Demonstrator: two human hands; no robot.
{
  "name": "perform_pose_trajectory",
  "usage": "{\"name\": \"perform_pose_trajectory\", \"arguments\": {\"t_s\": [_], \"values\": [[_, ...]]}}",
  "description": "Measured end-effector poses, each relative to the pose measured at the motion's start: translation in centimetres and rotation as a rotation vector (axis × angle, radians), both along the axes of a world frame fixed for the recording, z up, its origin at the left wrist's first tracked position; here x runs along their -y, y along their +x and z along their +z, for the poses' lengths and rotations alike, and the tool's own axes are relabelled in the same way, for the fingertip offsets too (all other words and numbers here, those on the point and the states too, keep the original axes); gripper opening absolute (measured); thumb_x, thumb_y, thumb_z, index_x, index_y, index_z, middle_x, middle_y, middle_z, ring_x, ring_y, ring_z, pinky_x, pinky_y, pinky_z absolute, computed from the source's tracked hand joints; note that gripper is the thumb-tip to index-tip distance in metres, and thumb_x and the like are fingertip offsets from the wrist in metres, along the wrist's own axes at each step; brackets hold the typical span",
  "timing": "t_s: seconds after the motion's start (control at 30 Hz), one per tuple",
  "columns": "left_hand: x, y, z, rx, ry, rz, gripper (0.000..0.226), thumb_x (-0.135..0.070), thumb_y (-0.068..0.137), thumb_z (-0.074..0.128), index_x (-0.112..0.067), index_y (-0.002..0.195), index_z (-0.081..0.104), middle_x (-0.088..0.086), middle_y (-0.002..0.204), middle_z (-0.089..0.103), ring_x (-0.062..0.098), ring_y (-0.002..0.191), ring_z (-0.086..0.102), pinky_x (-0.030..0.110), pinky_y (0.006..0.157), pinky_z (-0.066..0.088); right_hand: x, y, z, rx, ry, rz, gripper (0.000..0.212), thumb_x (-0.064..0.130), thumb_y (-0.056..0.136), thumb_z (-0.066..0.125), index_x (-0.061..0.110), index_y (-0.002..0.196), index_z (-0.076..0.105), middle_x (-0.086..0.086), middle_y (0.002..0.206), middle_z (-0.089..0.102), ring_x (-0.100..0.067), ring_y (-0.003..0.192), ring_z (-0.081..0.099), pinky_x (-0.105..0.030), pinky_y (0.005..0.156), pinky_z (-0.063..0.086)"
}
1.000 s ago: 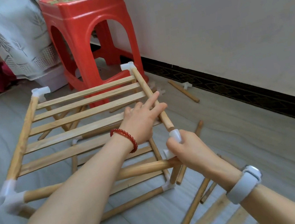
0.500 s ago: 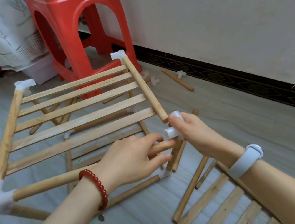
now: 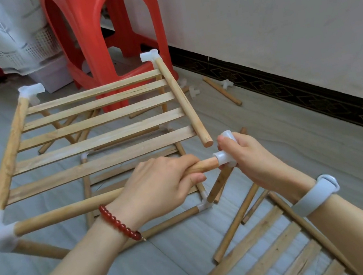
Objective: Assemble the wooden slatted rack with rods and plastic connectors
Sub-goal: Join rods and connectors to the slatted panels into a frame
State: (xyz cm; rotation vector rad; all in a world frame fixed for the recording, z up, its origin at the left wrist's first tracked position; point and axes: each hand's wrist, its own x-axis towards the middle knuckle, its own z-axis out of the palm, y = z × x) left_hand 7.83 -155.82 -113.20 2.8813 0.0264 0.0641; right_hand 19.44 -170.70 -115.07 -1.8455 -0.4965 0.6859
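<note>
Right hand (image 3: 251,161) fingers are pinching the white plastic connector (image 3: 225,156), hiding most of its body. Left hand (image 3: 160,186) is curling round the front rod (image 3: 67,210), whose end is sitting in that connector. The slatted shelf (image 3: 101,136) is lying just behind the connector, its right side rod (image 3: 184,103) ending bare, apart from the socket. Beyond the shelf, a red stool (image 3: 107,41). Nearer than the connector, a second slat panel (image 3: 280,257) is running off frame.
</note>
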Motion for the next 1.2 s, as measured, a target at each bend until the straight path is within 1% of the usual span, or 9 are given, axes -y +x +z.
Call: {"name": "perform_pose_trajectory", "arguments": {"t_s": [0.17, 0.3, 0.43, 0.53, 0.67, 0.77, 0.87, 1.0, 1.2], "values": [[-0.1, 0.0, -0.4, 0.019, 0.040, 0.041, 0.035, -0.058, 0.089, 0.030, -0.037, 0.108, 0.051, -0.011, 0.080, 0.060, 0.013, 0.077, 0.056, 0.030, 0.057, 0.029, -0.1, -0.7, 0.0, 0.088, -0.049, -0.012, 0.027, 0.034, 0.099, 0.037, 0.020, 0.080, 0.051, 0.000, 0.070, 0.058, -0.002, 0.057, 0.052, -0.024, 0.063, 0.040], [0.2, -0.1, -0.4, 0.023, 0.102, 0.052, 0.043, -0.063, 0.086, 0.023, -0.039, 0.110, 0.050, -0.013, 0.075, 0.054, 0.012, 0.075, 0.055, 0.029, 0.058, 0.029, -0.4, -1.2, 0.2, 0.116, -0.075, -0.018, 0.035, 0.041, 0.099, 0.033, 0.017, 0.083, 0.053, -0.002, 0.070, 0.064, -0.015, 0.070, 0.056, -0.030, 0.068, 0.042], [0.2, -0.9, 0.2, -0.011, 0.164, 0.105, 0.052, -0.068, 0.079, 0.012, -0.035, 0.095, 0.049, -0.010, 0.064, 0.047, 0.011, 0.065, 0.044, 0.030, 0.057, 0.029, -0.5, 0.2, 1.3, -0.145, -0.059, -0.003, 0.057, 0.049, 0.099, 0.022, 0.008, 0.093, 0.060, -0.019, 0.076, 0.065, -0.040, 0.086, 0.063, -0.045, 0.084, 0.049], [0.2, -1.3, 0.6, -0.052, 0.115, 0.108, 0.044, -0.062, 0.081, 0.012, -0.030, 0.081, 0.042, -0.008, 0.064, 0.046, 0.015, 0.066, 0.044, 0.032, 0.059, 0.028, -1.5, 1.0, 1.5, -0.315, -0.039, -0.101, 0.056, 0.052, 0.099, 0.022, 0.009, 0.093, 0.058, -0.009, 0.066, 0.063, -0.024, 0.064, 0.062, -0.035, 0.066, 0.049], [0.1, -1.2, 0.7, -0.063, 0.097, 0.081, 0.034, -0.057, 0.087, 0.015, -0.031, 0.081, 0.036, -0.009, 0.066, 0.044, 0.016, 0.069, 0.047, 0.033, 0.060, 0.028, -3.2, 0.7, 1.7, -0.488, 0.118, -0.221, 0.049, 0.048, 0.100, 0.028, 0.010, 0.097, 0.058, -0.008, 0.075, 0.058, -0.023, 0.070, 0.056, -0.037, 0.069, 0.048], [0.1, -1.1, 0.4, -0.073, 0.151, 0.074, 0.027, -0.054, 0.093, 0.019, -0.031, 0.084, 0.033, -0.010, 0.068, 0.040, 0.017, 0.073, 0.048, 0.032, 0.061, 0.027, -3.5, 0.2, 1.8, -0.491, 0.100, -0.268, 0.043, 0.045, 0.101, 0.026, 0.015, 0.098, 0.058, -0.009, 0.083, 0.059, -0.019, 0.065, 0.055, -0.030, 0.058, 0.047], [0.2, -1.0, 0.1, -0.058, 0.162, 0.061, 0.026, -0.053, 0.094, 0.020, -0.031, 0.085, 0.031, -0.010, 0.069, 0.040, 0.019, 0.077, 0.052, 0.032, 0.061, 0.026, -3.8, -0.1, 1.5, -0.434, 0.060, -0.321, 0.042, 0.042, 0.102, 0.025, 0.019, 0.091, 0.059, -0.009, 0.090, 0.056, -0.017, 0.066, 0.050, -0.028, 0.059, 0.042], [0.0, -1.0, 0.0, -0.016, 0.148, 0.037, 0.026, -0.052, 0.094, 0.020, -0.030, 0.083, 0.030, -0.010, 0.066, 0.038, 0.016, 0.067, 0.041, 0.031, 0.061, 0.024, -4.2, -0.2, 1.6, -0.400, 0.061, -0.341, 0.043, 0.038, 0.103, 0.024, 0.019, 0.088, 0.058, -0.003, 0.075, 0.053, -0.014, 0.063, 0.048, -0.027, 0.062, 0.040], [-1.4, -1.4, -0.9, 0.116, 0.105, -0.007, 0.036, -0.055, 0.086, 0.019, -0.029, 0.075, 0.042, -0.006, 0.060, 0.056, 0.024, 0.058, 0.055, 0.030, 0.050, 0.023, -4.4, -1.4, 1.6, -0.406, 0.060, -0.354, 0.041, 0.040, 0.103, 0.023, 0.020, 0.091, 0.057, -0.001, 0.070, 0.050, -0.013, 0.060, 0.044, -0.025, 0.061, 0.037]]}}
